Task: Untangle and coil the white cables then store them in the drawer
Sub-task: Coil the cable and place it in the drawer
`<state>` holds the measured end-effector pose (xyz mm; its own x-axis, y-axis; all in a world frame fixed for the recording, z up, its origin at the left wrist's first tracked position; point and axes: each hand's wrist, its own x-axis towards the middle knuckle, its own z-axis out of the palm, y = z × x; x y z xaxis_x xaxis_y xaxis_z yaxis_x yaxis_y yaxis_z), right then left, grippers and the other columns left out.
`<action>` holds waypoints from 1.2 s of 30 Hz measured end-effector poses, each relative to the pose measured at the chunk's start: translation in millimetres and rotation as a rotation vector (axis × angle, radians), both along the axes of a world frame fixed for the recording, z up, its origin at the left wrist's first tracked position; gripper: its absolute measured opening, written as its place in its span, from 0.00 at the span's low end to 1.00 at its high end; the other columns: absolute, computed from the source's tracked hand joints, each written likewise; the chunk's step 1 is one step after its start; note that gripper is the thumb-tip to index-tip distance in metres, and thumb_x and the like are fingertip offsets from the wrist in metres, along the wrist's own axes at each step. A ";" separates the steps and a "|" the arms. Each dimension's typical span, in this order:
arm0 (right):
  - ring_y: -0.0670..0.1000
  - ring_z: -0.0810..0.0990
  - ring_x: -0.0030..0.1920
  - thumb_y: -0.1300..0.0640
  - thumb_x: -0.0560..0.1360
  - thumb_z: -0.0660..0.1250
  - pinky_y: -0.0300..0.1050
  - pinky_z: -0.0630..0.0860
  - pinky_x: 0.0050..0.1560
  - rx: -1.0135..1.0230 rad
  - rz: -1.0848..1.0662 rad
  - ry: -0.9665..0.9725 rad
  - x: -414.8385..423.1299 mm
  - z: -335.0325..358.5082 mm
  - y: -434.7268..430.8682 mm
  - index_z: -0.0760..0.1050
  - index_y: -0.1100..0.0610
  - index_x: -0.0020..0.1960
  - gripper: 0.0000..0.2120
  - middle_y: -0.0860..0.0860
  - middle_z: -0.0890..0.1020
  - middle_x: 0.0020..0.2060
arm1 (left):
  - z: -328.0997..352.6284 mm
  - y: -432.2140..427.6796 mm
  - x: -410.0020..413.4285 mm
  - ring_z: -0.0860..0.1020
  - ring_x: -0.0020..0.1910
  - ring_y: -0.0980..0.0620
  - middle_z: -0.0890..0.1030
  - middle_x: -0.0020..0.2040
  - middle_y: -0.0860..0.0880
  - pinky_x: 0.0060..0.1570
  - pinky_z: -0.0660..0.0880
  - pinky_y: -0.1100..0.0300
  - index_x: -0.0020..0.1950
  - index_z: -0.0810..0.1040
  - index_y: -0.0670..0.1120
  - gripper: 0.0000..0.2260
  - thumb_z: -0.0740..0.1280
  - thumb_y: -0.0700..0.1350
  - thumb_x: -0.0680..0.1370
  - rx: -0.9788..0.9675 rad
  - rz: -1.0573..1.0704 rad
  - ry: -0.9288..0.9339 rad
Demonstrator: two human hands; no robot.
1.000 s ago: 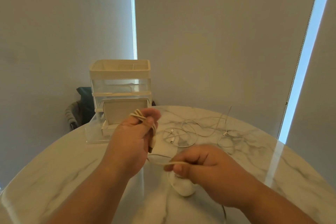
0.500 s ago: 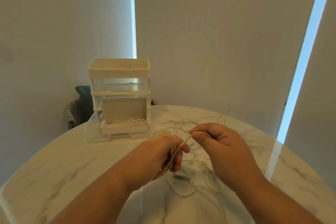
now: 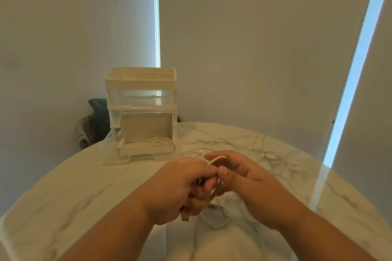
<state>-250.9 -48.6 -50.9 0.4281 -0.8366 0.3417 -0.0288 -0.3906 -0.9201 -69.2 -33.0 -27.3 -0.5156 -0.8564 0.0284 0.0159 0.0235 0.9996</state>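
Over the near middle of the table [image 3: 84,186], the two hands meet and touch. The left hand [image 3: 182,186] is closed, its fingers curled round a bundle of white cable [image 3: 219,157], and a plug [image 3: 185,218] sticks out below the hand. The right hand [image 3: 256,193] is half curled. Its thumb and forefinger pinch a loop of the same cable, which arches up between the hands. More slack from this cable lies in loose loops on the table just under the hands. Beyond the hands, a tangle [image 3: 237,140] of thin white cables spreads over the far right part of the table, well apart from the drawer [image 3: 146,151]. The drawer is the lowest one of the organizer [image 3: 141,82] at the far left edge, and it stands pulled out. A coil [image 3: 160,141] lies in the drawer's right end. A dark chair [image 3: 93,125] shows behind the organizer.
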 end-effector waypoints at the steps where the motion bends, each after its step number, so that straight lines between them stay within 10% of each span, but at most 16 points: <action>1: 0.54 0.81 0.51 0.51 0.74 0.71 0.58 0.78 0.53 0.024 0.080 -0.034 1.5 -1.3 1.1 0.80 0.49 0.59 0.14 0.53 0.83 0.49 | 0.2 -1.2 2.1 0.54 0.26 0.51 0.56 0.29 0.47 0.28 0.51 0.58 0.31 0.70 0.44 0.13 0.63 0.47 0.74 0.039 -0.025 0.071; 7: 0.62 0.82 0.42 0.60 0.77 0.67 0.57 0.78 0.45 -0.058 -0.007 -0.067 4.7 2.6 2.1 0.80 0.54 0.48 0.04 0.59 0.84 0.43 | 4.2 -1.1 3.7 0.68 0.24 0.51 0.67 0.25 0.48 0.29 0.68 0.59 0.37 0.74 0.40 0.14 0.62 0.46 0.79 0.083 -0.106 0.213; 12: 0.52 0.81 0.39 0.60 0.79 0.68 0.54 0.80 0.45 -0.077 -0.256 0.046 -0.2 2.2 -2.2 0.80 0.49 0.44 0.07 0.53 0.83 0.39 | -3.0 -8.6 1.1 0.78 0.36 0.48 0.79 0.34 0.46 0.45 0.74 0.50 0.47 0.81 0.42 0.14 0.62 0.50 0.81 -0.186 0.266 -0.136; 20: 0.50 0.84 0.42 0.60 0.80 0.66 0.48 0.81 0.49 0.084 -0.253 -0.064 10.8 -2.5 -0.3 0.83 0.48 0.50 0.09 0.52 0.86 0.41 | -10.6 -3.1 -14.4 0.79 0.32 0.60 0.82 0.33 0.50 0.32 0.73 0.67 0.51 0.75 0.55 0.07 0.58 0.48 0.83 -0.418 0.500 -0.347; 24: 0.58 0.86 0.42 0.57 0.83 0.62 0.58 0.83 0.52 0.260 -0.211 -0.029 13.4 -5.6 0.5 0.79 0.54 0.55 0.08 0.56 0.86 0.42 | -15.5 -4.8 -19.9 0.78 0.30 0.60 0.82 0.34 0.49 0.32 0.74 0.64 0.50 0.75 0.55 0.07 0.58 0.49 0.84 -0.401 0.595 -0.303; 28: 0.57 0.80 0.32 0.58 0.83 0.60 0.49 0.77 0.34 0.289 -0.192 -0.041 11.0 -1.9 0.4 0.77 0.59 0.52 0.09 0.56 0.83 0.36 | -12.8 -4.4 -23.1 0.78 0.30 0.57 0.81 0.31 0.50 0.34 0.75 0.57 0.50 0.77 0.52 0.08 0.59 0.49 0.83 -0.269 0.570 -0.194; 36: 0.49 0.77 0.28 0.55 0.83 0.60 0.45 0.73 0.32 0.140 -0.223 0.267 5.5 3.7 1.3 0.78 0.51 0.46 0.10 0.49 0.81 0.33 | -3.3 -6.2 -8.2 0.83 0.42 0.47 0.86 0.42 0.48 0.49 0.80 0.47 0.51 0.81 0.46 0.09 0.65 0.50 0.81 -0.120 0.493 -0.162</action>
<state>-245.4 -47.3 -47.2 0.2888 -0.9500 0.1186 -0.3452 -0.2189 -0.9126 -77.4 -39.2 -30.6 -0.0591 -0.9937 0.0947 -0.1804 0.1040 0.9781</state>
